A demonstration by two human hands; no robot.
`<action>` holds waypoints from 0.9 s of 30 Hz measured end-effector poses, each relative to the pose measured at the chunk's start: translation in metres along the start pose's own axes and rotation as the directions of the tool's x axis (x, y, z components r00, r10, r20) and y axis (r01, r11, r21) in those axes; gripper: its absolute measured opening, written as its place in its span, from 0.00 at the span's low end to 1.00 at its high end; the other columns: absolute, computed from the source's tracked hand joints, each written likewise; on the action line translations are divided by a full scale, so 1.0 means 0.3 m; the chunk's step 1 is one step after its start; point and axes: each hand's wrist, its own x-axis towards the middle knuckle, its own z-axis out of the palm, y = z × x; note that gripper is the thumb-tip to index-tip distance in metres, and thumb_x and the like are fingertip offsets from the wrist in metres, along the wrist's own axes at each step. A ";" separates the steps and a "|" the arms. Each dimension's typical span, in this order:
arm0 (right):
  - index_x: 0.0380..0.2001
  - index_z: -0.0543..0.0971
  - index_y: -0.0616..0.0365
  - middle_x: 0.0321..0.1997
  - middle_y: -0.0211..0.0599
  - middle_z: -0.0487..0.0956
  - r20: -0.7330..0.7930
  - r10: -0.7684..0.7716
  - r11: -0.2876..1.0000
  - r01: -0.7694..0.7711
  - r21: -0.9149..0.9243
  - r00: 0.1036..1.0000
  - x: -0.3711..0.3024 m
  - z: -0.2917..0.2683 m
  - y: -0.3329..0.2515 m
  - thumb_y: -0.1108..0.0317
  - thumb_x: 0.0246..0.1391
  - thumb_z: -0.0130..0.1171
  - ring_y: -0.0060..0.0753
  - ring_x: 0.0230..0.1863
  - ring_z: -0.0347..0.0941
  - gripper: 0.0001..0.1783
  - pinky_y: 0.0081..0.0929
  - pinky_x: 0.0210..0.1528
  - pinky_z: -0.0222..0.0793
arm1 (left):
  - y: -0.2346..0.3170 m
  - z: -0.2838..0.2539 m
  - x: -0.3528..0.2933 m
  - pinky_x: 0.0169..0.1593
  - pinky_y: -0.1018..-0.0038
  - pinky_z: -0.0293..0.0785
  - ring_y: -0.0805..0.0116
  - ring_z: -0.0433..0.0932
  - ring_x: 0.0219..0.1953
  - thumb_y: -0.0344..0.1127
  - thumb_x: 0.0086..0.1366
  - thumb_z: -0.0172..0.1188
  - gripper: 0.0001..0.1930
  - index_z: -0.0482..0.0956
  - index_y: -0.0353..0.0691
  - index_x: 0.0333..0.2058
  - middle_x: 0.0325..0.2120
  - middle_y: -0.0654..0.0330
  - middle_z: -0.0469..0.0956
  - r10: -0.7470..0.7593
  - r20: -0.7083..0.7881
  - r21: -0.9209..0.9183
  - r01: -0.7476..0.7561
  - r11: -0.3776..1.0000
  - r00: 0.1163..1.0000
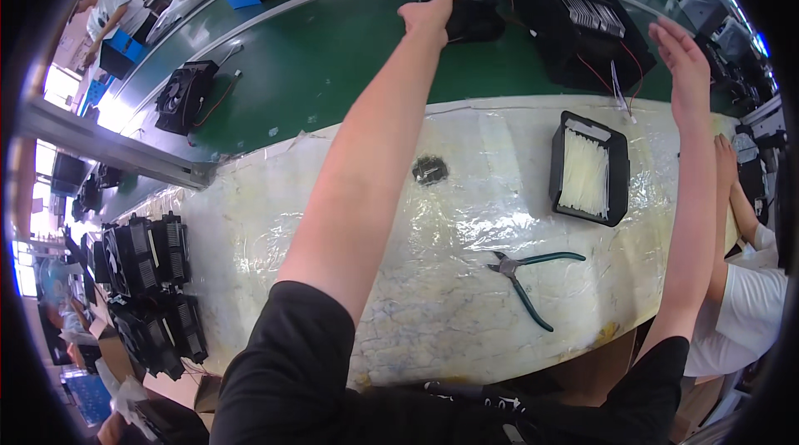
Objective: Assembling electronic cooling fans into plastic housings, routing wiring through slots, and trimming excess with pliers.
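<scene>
Stretched far forward, my left hand point(429, 17) is closed on the near left side of a black plastic housing point(474, 12) on the green surface. Its fingertips are partly hidden. My right hand point(684, 62) is raised at the right, with its fingers extended and nothing in them. Nearest to it stands a black open box point(533, 37) with a stack of pale-edged pieces point(591, 12) inside and red wires at its side. A black bin of white cable ties point(585, 170) stands on the covered table. Green-handled cutting pliers point(520, 266) lie open nearer me.
A black fan unit point(185, 96) with loose wires sits on the green surface point(300, 71) at left. Several black fan units point(146, 254) are stacked at the table's left edge. A metal post point(116, 145) crosses there. A co-worker's arm point(726, 179) rests close on my right.
</scene>
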 end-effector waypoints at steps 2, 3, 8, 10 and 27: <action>0.53 0.76 0.60 0.51 0.34 0.80 0.037 -0.024 0.999 0.022 0.045 0.999 -0.065 0.067 -0.063 0.68 0.61 0.55 0.22 0.54 0.73 0.17 0.17 0.57 0.62 | 0.026 -0.065 -0.008 0.40 0.64 0.79 0.57 0.78 0.36 0.35 0.35 0.75 0.34 0.68 0.20 0.38 0.37 0.47 0.76 0.043 0.042 -0.030 -0.042 0.999 0.998; 0.53 0.76 0.61 0.50 0.34 0.80 0.097 -0.057 0.997 0.053 0.047 0.994 -0.084 0.097 -0.092 0.69 0.61 0.55 0.22 0.54 0.73 0.17 0.18 0.58 0.62 | 0.038 -0.101 0.009 0.37 0.63 0.80 0.56 0.79 0.31 0.32 0.37 0.73 0.27 0.70 0.21 0.34 0.31 0.48 0.77 0.073 -0.002 -0.077 -0.073 0.994 0.997; 0.51 0.77 0.63 0.49 0.36 0.80 0.279 -0.202 0.979 0.202 0.029 0.939 -0.236 0.195 -0.307 0.71 0.61 0.57 0.21 0.51 0.74 0.16 0.16 0.57 0.63 | 0.228 -0.370 -0.290 0.39 0.58 0.82 0.57 0.81 0.32 0.29 0.48 0.66 0.19 0.73 0.27 0.38 0.32 0.52 0.78 -0.008 0.439 -0.208 0.110 0.972 0.898; 0.52 0.76 0.61 0.49 0.36 0.80 0.374 -0.338 0.940 0.327 0.095 0.864 -0.269 0.272 -0.419 0.70 0.59 0.59 0.23 0.53 0.73 0.18 0.20 0.58 0.62 | 0.320 -0.514 -0.473 0.39 0.67 0.81 0.62 0.81 0.32 0.31 0.48 0.67 0.18 0.73 0.29 0.37 0.31 0.54 0.79 0.101 0.418 -0.064 -0.082 0.995 0.903; 0.63 0.61 0.67 0.52 0.42 0.75 0.886 -0.319 0.894 0.417 0.164 0.336 -0.896 0.644 -0.912 0.49 0.29 0.71 0.32 0.54 0.72 0.58 0.27 0.59 0.63 | 0.300 -1.287 -1.341 0.53 0.67 0.64 0.54 0.71 0.43 0.60 0.26 0.81 0.39 0.68 0.37 0.25 0.46 0.50 0.75 0.751 0.617 0.368 -0.930 -0.013 0.234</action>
